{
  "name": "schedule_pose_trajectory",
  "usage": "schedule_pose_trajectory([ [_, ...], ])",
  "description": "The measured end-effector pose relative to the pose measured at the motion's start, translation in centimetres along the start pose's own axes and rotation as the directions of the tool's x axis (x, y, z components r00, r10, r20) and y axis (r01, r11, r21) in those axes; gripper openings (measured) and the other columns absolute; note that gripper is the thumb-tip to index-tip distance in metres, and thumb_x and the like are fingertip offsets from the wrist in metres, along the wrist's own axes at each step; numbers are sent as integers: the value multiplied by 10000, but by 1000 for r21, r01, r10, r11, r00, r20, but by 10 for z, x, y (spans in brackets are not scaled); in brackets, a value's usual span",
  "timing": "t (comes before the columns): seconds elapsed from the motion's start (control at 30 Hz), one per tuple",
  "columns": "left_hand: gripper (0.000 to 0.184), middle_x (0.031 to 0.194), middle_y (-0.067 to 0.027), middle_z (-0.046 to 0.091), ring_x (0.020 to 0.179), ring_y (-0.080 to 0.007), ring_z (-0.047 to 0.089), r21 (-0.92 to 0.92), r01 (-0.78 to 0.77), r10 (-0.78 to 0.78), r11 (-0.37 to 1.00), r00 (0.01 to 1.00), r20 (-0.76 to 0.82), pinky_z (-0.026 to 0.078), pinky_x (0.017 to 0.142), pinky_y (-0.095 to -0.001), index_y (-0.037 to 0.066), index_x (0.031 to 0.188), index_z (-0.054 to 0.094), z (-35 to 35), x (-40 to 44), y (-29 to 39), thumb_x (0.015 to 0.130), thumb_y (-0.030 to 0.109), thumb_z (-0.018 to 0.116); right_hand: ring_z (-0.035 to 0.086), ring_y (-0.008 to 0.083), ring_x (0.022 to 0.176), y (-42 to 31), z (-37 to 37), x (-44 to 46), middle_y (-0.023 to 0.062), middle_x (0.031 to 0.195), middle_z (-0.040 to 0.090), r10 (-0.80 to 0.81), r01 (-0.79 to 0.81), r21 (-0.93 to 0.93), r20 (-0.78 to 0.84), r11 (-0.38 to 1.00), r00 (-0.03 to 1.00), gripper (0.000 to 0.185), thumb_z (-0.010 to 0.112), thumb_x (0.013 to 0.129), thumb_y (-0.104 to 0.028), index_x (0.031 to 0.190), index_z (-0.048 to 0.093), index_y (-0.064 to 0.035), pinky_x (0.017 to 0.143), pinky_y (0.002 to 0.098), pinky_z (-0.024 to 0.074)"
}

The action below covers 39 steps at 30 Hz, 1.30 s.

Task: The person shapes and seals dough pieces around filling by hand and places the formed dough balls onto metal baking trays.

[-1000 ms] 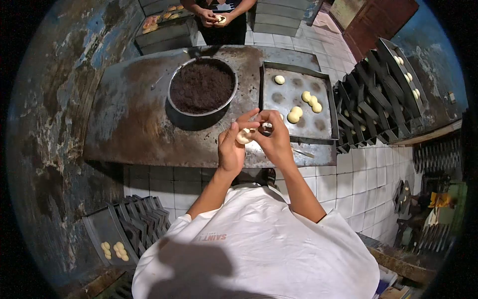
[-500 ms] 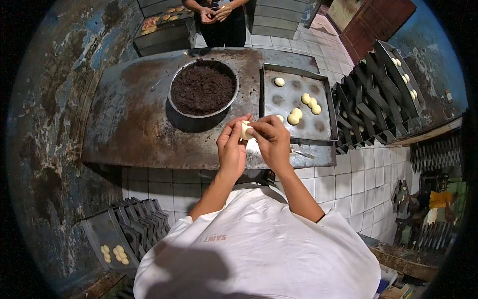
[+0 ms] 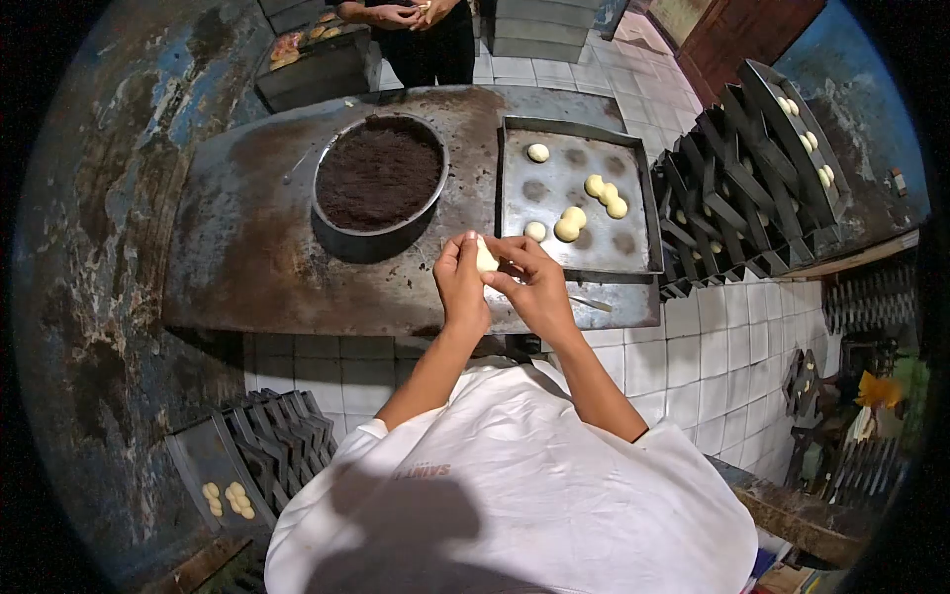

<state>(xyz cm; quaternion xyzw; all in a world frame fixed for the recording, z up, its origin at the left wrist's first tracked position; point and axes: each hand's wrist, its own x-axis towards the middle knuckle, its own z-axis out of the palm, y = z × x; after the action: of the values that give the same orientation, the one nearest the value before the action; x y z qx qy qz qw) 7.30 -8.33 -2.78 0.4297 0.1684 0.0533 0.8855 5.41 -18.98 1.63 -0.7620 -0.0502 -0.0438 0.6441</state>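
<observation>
A small piece of pale dough (image 3: 485, 256) is pinched between my two hands over the front of the table. My left hand (image 3: 461, 282) holds it from the left, fingers wrapped around it. From the other side, the thumb and fingers of my right hand (image 3: 534, 284) press at its edge. Whether the dough has filling inside is hidden. Beyond my left hand stands a round metal bowl (image 3: 447, 178) of dark brown crumbly filling (image 3: 381, 170). Right of it lies a square baking tray (image 3: 550, 183) with several dough balls (image 3: 569, 225), some touching one another.
A thin metal tool (image 3: 591, 303) lies near the table's front edge (image 3: 297, 307). Stacked trays (image 3: 737, 193) with dough balls stand at the right, more trays (image 3: 267, 445) at the lower left. Across the table another person's hands (image 3: 401, 15) hold something pale. Baked buns (image 3: 288, 48) sit behind.
The dough between my hands has turned and looks longer and more pinched. My view has shifted slightly, and the dough ball near my right hand shows more fully.
</observation>
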Motion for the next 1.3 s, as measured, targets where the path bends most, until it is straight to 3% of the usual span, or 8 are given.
schedule_pose_trajectory([
  [0.3,266,1082,-89,704,949,-124,641,290,-168,109,942,972,210,510,866,-279,-16,1019,669,72,-22,-49,1074,204,530,591,93,859,53,-96,18,15,959,650,65,-78,-109,-120,991,991,219,762,888,-97,1078,732,7,762,252,482],
  [0.37,295,1261,-115,676,1131,-185,626,396,-261,109,880,924,366,470,996,-331,-30,1083,703,74,-24,-66,1075,195,513,616,107,987,64,-118,17,28,1088,672,359,-390,406,154,827,921,315,729,934,-120,1219,663,-4,872,266,496],
  [0.53,261,1386,-124,627,1377,-281,487,579,-445,-21,683,781,625,296,1172,-414,14,1149,719,88,-31,-100,1032,174,549,638,169,1099,106,-182,-8,100,1229,662,383,-591,434,478,680,791,411,674,955,-114,1332,584,22,962,310,526],
  [0.67,310,1369,-120,638,1335,-260,526,634,-324,-70,703,855,514,350,1135,-387,7,1233,696,88,-45,-110,1028,184,545,686,142,1028,140,-253,8,76,1124,727,527,-703,195,534,684,661,427,770,877,-80,1280,650,-1,865,311,577],
  [0.83,255,1220,-98,695,1157,-183,613,675,-12,4,738,1000,13,438,1031,-322,-5,1174,708,33,-45,-93,1009,158,602,616,399,1201,248,-311,57,253,1354,600,-50,46,-629,12,776,999,564,739,817,-26,1344,552,44,1030,423,492],
  [1.1,186,1079,-113,722,1046,-195,671,641,26,175,767,953,-248,495,978,-339,-29,1085,710,-30,-84,-88,993,121,649,597,450,1164,299,-329,91,257,1246,646,110,-158,-606,-117,780,987,257,588,967,-131,1153,650,35,960,458,505],
  [1.2,178,1060,-111,723,1045,-190,671,631,51,183,774,936,-301,499,979,-338,-30,1080,707,-33,-92,-94,992,112,649,354,422,1451,353,-312,130,265,1530,426,-189,-47,-865,-162,500,969,602,533,1021,-319,1460,425,78,1204,498,256],
  [1.3,172,1050,-104,726,1039,-186,671,664,100,165,741,931,-325,500,970,-332,-26,1084,705,-25,-96,-93,991,109,652,162,354,1548,384,-287,129,208,1663,205,92,-198,-838,-176,509,980,835,484,1013,-486,1579,184,49,1253,517,90],
])
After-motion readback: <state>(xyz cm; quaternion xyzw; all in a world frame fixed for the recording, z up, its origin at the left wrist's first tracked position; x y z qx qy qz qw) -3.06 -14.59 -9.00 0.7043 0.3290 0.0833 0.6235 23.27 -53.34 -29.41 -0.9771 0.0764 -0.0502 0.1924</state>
